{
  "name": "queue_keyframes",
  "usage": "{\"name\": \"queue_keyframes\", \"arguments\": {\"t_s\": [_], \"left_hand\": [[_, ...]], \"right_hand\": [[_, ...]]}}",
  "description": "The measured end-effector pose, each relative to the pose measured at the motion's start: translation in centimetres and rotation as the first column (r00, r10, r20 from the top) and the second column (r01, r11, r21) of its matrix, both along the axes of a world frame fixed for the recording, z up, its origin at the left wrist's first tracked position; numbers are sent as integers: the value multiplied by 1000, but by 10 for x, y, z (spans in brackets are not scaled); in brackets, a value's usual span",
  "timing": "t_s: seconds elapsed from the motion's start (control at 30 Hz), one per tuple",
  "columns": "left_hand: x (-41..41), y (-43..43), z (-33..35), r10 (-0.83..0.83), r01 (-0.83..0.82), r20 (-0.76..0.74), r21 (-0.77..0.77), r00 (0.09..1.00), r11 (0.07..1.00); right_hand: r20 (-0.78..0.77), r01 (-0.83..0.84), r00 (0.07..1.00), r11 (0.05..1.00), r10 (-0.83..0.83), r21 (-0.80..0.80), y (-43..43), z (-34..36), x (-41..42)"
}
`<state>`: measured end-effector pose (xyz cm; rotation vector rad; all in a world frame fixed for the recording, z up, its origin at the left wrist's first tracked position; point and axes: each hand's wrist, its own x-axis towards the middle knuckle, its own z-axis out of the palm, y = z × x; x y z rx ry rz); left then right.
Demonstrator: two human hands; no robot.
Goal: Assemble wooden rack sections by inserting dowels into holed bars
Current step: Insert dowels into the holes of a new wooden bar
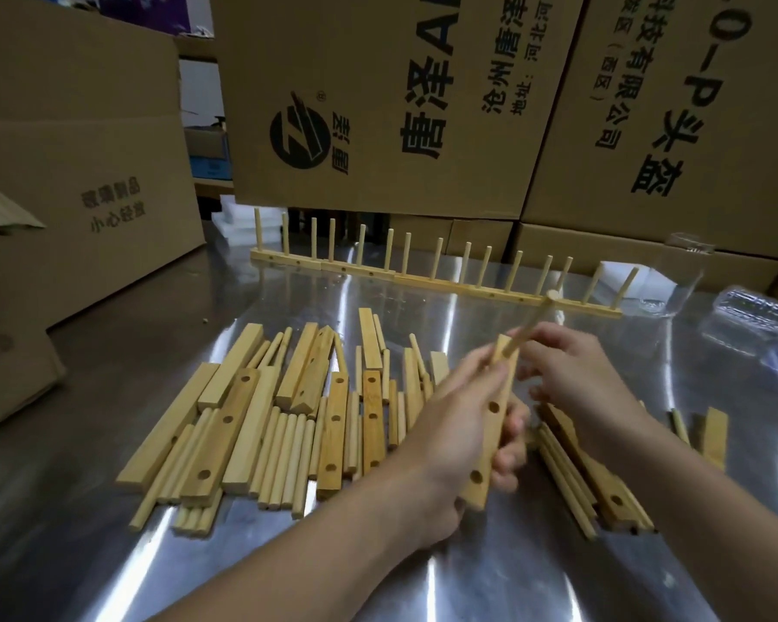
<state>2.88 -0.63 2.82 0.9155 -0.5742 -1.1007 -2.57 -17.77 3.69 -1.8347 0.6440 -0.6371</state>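
My left hand [459, 424] grips a holed wooden bar [490, 435] and holds it above the table, its long axis pointing away from me. Two open holes show on its face. My right hand [571, 379] pinches a dowel [533, 318] whose lower end meets the bar's far end; the dowel tilts up and to the right. A pile of loose bars and dowels [261, 424] lies on the metal table to the left. More bars and dowels [589, 478] lie under my right forearm. A row of assembled rack sections [423, 278] with upright dowels stands at the back.
Large cardboard boxes [378, 105] wall in the back and left of the shiny metal table [468, 576]. A clear plastic bottle [755, 314] lies at the right edge, beside a clear cup [679, 276].
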Motion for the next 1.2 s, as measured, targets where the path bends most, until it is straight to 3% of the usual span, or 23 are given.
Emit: {"name": "queue_keyframes", "arguments": {"t_s": [0.1, 0.23, 0.4, 0.67, 0.83, 0.97, 1.03, 1.13, 1.2], "left_hand": [[-9, 3, 2, -139, 139, -24, -22, 990, 990], [-7, 6, 7, -231, 222, -84, -111, 969, 969], [-1, 7, 11, -347, 320, -143, -182, 927, 930], [4, 7, 14, -378, 340, -145, -232, 914, 911], [3, 8, 13, -388, 353, -126, -233, 913, 906], [2, 8, 11, -405, 368, -131, -238, 905, 899], [2, 8, 10, -401, 360, -154, -235, 903, 903], [3, 6, 7, -356, 320, -180, -202, 917, 926], [2, 4, 4, -322, 289, -186, -183, 928, 940]], "right_hand": [[-89, -92, 993, 983, 78, -162, -17, 9, 37], [-327, -251, 936, 894, 127, -370, -35, 6, 93], [-475, -388, 861, 837, 180, -386, -35, -7, 145], [-630, -398, 772, 836, 82, -378, -43, -13, 184], [-576, -335, 816, 858, 58, -388, -48, -16, 184], [-626, -350, 779, 853, 36, -387, -46, -15, 181], [-504, -235, 864, 889, 6, -393, -48, -13, 177], [-134, 92, 978, 912, -157, -399, -56, -9, 165], [-128, 97, 978, 906, -162, -411, -60, -12, 157]]}}
